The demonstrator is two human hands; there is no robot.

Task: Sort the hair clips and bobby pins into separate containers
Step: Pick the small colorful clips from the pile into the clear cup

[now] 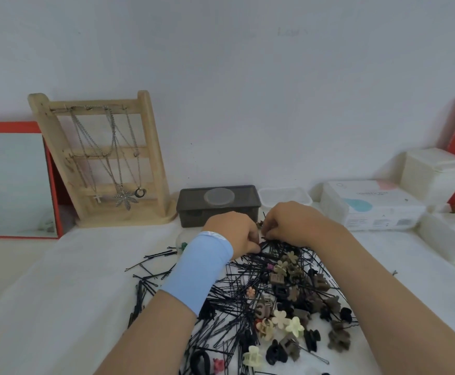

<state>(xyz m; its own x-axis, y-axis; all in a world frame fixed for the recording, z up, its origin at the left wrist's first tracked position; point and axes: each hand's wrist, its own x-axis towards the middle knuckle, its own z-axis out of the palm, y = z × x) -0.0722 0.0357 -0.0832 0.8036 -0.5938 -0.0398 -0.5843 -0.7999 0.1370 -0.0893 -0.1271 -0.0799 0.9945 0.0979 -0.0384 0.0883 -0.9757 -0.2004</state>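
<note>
- Head view: thin black metal bobby pins (237,290) heaped on white-clothed tabletop (58,293); small plastic claw hair clips (288,320) mixed in, near right.
- Left hand (237,234): fingers curled, pinching bobby pins at heap's far edge.
- Right hand (288,223): fingers curled beside it; hold hidden, cannot tell.
- Judged: pins light, springy, slippery, tangling; pinch mid-shaft. Clips rigid; take by body.
- Dark lidded plastic box (218,204), white plastic tub (284,196): just beyond hands.

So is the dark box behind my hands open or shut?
Shut: the dark box has its lid on, with a round clear disc lying on top.
</note>
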